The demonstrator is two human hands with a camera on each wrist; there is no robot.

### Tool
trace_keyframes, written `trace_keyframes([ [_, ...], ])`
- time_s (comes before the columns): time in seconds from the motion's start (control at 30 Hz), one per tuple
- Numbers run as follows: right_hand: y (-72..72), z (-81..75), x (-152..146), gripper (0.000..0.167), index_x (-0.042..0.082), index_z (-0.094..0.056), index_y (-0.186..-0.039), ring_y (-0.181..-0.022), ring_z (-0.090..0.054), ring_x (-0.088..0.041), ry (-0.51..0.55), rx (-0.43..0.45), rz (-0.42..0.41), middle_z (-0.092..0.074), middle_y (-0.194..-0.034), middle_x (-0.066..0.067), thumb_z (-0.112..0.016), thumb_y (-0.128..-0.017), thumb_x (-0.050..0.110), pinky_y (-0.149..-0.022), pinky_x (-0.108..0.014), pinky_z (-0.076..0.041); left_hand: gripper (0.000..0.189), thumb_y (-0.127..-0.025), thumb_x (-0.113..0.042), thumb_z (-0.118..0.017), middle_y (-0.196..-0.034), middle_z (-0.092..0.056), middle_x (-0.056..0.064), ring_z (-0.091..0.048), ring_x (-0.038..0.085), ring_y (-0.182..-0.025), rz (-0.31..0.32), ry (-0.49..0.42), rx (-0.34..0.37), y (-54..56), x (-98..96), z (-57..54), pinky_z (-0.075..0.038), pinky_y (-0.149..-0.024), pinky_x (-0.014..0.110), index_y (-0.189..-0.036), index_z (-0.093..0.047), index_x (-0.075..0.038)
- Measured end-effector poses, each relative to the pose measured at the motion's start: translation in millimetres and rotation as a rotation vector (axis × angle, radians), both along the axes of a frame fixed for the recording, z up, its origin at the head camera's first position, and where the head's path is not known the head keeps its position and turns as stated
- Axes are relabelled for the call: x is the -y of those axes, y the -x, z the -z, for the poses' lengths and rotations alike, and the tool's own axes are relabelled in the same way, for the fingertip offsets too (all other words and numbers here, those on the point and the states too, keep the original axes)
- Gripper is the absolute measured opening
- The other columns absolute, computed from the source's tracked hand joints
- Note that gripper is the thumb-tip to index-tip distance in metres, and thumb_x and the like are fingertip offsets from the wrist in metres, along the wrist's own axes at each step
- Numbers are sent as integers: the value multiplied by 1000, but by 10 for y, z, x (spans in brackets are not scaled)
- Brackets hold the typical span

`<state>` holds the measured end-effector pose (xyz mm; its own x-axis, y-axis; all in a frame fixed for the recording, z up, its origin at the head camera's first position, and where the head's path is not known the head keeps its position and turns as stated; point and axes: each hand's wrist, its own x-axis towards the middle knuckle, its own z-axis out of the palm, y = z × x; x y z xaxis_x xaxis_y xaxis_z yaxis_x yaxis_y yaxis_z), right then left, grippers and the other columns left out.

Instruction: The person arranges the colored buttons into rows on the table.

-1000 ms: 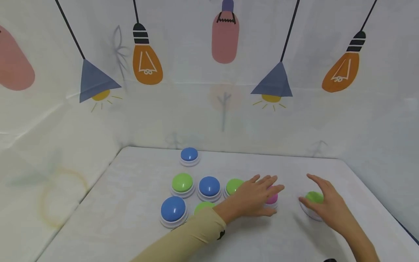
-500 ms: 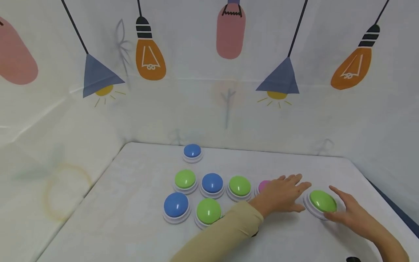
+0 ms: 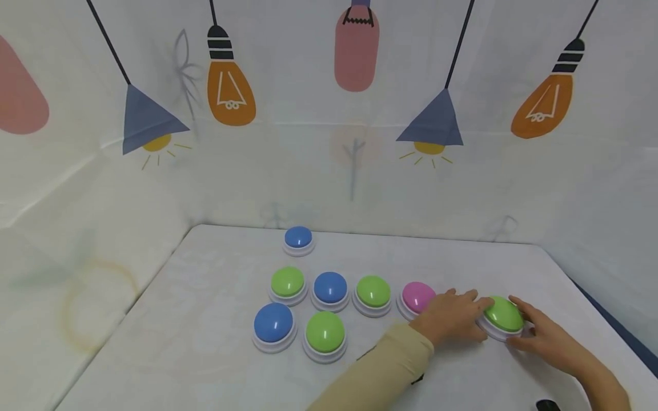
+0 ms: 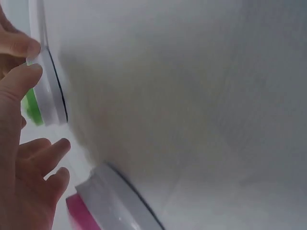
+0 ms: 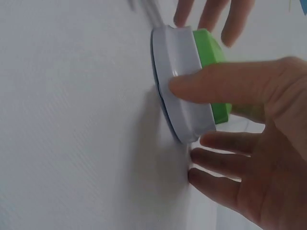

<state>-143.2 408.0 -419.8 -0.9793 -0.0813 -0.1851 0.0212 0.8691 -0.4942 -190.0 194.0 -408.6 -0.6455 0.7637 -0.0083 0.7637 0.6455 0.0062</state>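
At the right of the table, a green push button (image 3: pixel 505 315) with a white round base sits between both hands. My right hand (image 3: pixel 552 339) grips it from the right; in the right wrist view its thumb (image 5: pixel 211 84) lies across the white base. My left hand (image 3: pixel 454 317) reaches in from the left with fingers extended by the button's near-left side. In the left wrist view, the left thumb overlaps the button's base; contact is hard to tell. Behind the left hand is a pink push button (image 3: pixel 417 297), partly covered.
Left of the hands stand more push buttons: a green one (image 3: pixel 373 291), a blue one (image 3: pixel 330 287), a green one (image 3: pixel 288 282), and in front a blue one (image 3: pixel 273 322) and a green one (image 3: pixel 325 332). Another blue button (image 3: pixel 298 237) stands near the back wall.
My left hand has moved right, from over the pink button to the green one. The fingers of my right hand have come in around the same green button.
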Motion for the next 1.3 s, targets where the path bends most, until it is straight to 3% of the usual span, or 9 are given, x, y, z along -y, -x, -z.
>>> trace_keyframes([
  [0.13,24,-4,33,96,-14,-17,-148,-125,-30,-68,-31,16,11,-22,-144,-48,-75,-86,30,-94,-72,-40,73,-92,-59,-59,-151,-41,-15,-40,-3,-135,-5,33,22,-40,-56,52,-28,-115,22,-154,-27,-38],
  [0.5,34,-27,117,99,-19,-18,-146,-126,-31,-65,-23,-25,11,-24,-143,-47,-76,-85,32,-96,-70,-39,74,-91,-59,-59,-148,-43,-14,-44,-2,-132,5,47,-39,-70,-99,115,-32,-112,20,-153,-28,-32],
  [1.0,4,-93,155,102,-17,-16,-149,-126,-32,-64,-50,8,31,-24,-144,-46,-72,-87,43,-96,-69,-40,77,-93,-56,-59,-152,-39,-12,-41,2,-136,7,52,18,-56,-83,111,-33,-111,19,-156,-22,-31],
  [1.3,-37,-170,169,98,-16,-23,-148,-120,-40,-63,-86,-108,9,-33,-139,-44,-72,-87,43,-91,-67,-45,76,-94,-51,-61,-152,-40,-10,-41,2,-135,50,22,-44,-28,-9,58,-36,-109,19,-156,-22,-29],
])
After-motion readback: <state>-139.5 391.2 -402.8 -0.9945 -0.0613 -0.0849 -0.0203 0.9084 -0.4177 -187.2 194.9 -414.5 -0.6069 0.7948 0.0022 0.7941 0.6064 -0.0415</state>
